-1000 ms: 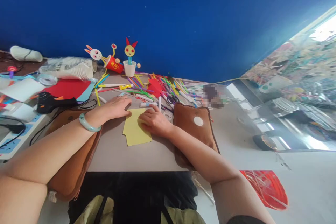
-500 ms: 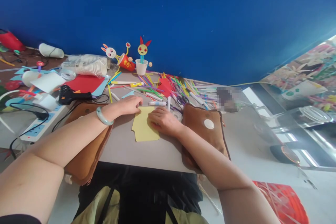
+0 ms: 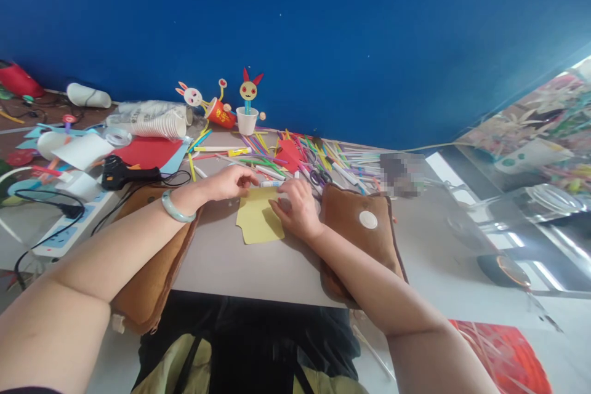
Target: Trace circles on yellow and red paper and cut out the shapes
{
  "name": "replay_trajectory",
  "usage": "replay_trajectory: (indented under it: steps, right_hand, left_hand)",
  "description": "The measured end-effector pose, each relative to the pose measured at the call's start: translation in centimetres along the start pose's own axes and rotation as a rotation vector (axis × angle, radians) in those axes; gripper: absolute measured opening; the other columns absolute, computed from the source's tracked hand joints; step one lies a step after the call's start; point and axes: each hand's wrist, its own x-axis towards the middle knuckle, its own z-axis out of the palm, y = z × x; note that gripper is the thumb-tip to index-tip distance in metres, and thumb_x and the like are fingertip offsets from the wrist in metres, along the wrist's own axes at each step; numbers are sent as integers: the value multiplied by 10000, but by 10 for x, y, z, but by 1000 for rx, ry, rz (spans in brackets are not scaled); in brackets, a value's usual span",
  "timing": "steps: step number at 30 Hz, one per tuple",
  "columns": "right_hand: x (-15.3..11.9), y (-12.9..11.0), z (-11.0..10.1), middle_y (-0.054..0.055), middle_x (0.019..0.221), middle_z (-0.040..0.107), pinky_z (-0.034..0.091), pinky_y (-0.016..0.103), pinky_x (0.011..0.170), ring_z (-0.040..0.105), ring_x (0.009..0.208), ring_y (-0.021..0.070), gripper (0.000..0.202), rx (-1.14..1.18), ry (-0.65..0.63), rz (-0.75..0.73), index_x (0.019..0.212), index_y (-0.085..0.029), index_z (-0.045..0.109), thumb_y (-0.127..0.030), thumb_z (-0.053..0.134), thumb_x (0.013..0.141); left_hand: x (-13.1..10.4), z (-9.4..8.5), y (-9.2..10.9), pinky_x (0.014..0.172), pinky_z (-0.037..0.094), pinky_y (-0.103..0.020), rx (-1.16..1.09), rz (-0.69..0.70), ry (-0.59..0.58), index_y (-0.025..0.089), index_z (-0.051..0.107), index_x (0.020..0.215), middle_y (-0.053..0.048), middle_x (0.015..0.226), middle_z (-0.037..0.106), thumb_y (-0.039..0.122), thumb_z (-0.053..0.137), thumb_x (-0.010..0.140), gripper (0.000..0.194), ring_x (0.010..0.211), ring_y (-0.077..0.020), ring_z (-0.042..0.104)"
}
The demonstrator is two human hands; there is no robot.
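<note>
The half-curled left hand (image 3: 232,183), its hold unclear, is at the far-left corner of the yellow paper sheet (image 3: 260,223) on the grey table (image 3: 221,274); the right hand (image 3: 299,206), thumb parted, overlaps its right side.

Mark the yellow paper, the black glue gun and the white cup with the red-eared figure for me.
Yellow paper (image 3: 259,220): head view, middle of the sheet.
Black glue gun (image 3: 116,175): head view, on its body.
White cup (image 3: 246,123): head view, on its outer wall.

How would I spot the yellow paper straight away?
Below the blue wall is a pale table. On it, between two brown cushions, lies the yellow paper. Unlike the thin coloured sticks behind it, it's broad and flat, with a notched left edge.
</note>
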Motion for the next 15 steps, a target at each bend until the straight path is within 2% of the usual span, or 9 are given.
replay_trajectory:
  steps: [2,3,5,7,8,11,15]
  right_hand:
    - [1,2,-2,157,1185,637,455,494,942,562,1120,322,408,44,81,135,1217,-193,550,-357,665,862]
    - [1,3,-2,159,1218,636,456,496,952,569,1133,327,468,85,84,189,1256,-193,538,-365,682,845]
    - [2,5,-2,113,1102,698,477,454,917,631,1020,293,349,179,39,292,1170,-211,601,-338,667,851]
    - [3,6,-1,47,874,728,484,398,846,656,829,236,105,253,-22,371,953,-228,655,-291,628,874]
    - [4,6,0,27,794,720,478,378,819,648,765,215,59,275,-48,388,866,-229,653,-274,617,879]
    - [3,4,1,11,731,712,449,352,792,627,696,185,77,308,-103,330,798,-218,649,-228,621,869]
    - [2,2,4,13,737,711,404,362,828,622,706,179,95,259,-176,199,815,-213,655,-179,592,876]
  left_hand:
    - [-1,-2,5,632,437,-251,-37,87,-28,130,719,893,-39,775,686,288,677,749,218,690,-147,587]
    - [-1,-3,8,653,446,-254,-43,119,-24,131,720,848,-47,787,698,305,675,758,200,714,-153,598]
    - [-2,-4,10,686,457,-256,-45,153,12,134,715,803,-53,801,713,317,670,764,193,748,-160,614]
    - [-1,-4,10,692,457,-252,-43,141,60,137,710,788,-48,794,714,318,657,768,190,745,-155,613]
    - [-1,-4,10,678,450,-248,-35,121,82,138,706,780,-42,775,708,319,650,767,190,724,-149,604]
    - [0,-6,6,599,400,-234,17,36,118,139,685,729,-15,674,657,343,644,760,210,634,-127,544]
    - [-1,-6,3,515,298,-233,155,-34,59,152,594,597,25,546,524,432,647,769,333,548,-104,431]
